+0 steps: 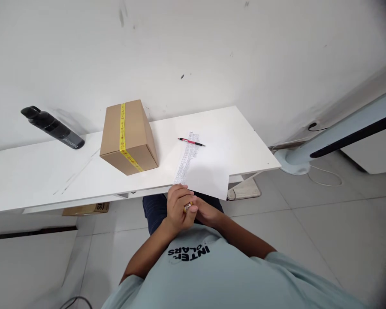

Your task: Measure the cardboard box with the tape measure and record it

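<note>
Inside the left hand (pixel 177 210), curled fingers (pixel 176 195) hold a small yellow object (pixel 188 207), partly covering it.

The box (pixel 133 133) is showing smooth, matt cardboard, while the tape (pixel 122 128) along it is looking like smooth plastic film. The sheet (pixel 209 169) is appearing as matt paper, and the pen (pixel 192 142) as smooth plastic. The tabletop (pixel 83 180) is presenting a smooth, lightly marked finish; the bottle (pixel 53 127) is showing a smooth, dull one. The shirt (pixel 212 279) is looking like matt cloth, and the floor tiles (pixel 276 227) are gleaming faintly.
</note>
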